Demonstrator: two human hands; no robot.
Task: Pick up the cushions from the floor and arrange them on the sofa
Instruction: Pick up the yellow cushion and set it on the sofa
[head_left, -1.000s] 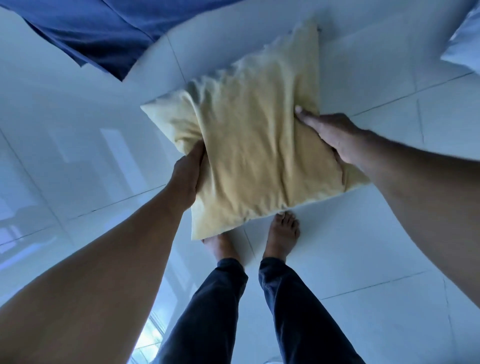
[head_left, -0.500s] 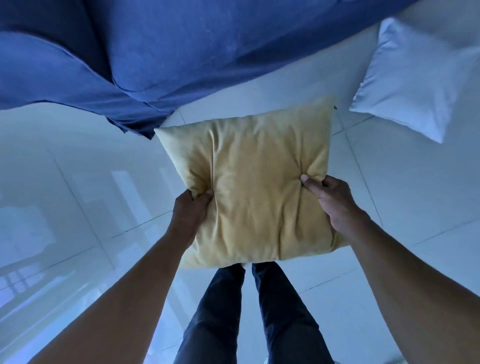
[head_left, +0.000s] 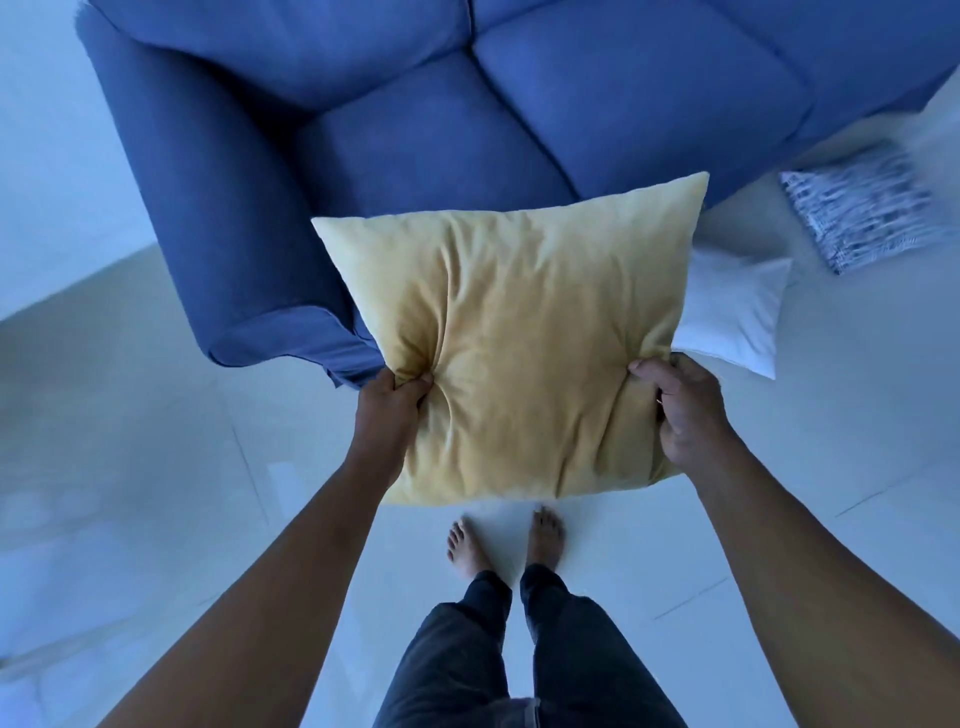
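Note:
I hold a yellow cushion (head_left: 524, 343) flat in the air in front of the blue sofa (head_left: 467, 104). My left hand (head_left: 389, 410) pinches its lower left side and my right hand (head_left: 685, 410) grips its lower right side. The cushion's far edge overlaps the sofa's front edge. A white cushion (head_left: 732, 312) lies on the floor to the right, partly hidden behind the yellow one. A blue-and-white patterned cushion (head_left: 862, 208) lies on the floor farther right, by the sofa front.
The sofa's left armrest (head_left: 208, 208) juts toward me on the left. Glossy white floor tiles (head_left: 130, 493) surround my bare feet (head_left: 504, 540) below the cushion.
The yellow cushion has risen from near the floor to in front of the sofa seat. My view has lifted, bringing the whole sofa and the patterned cushion into sight.

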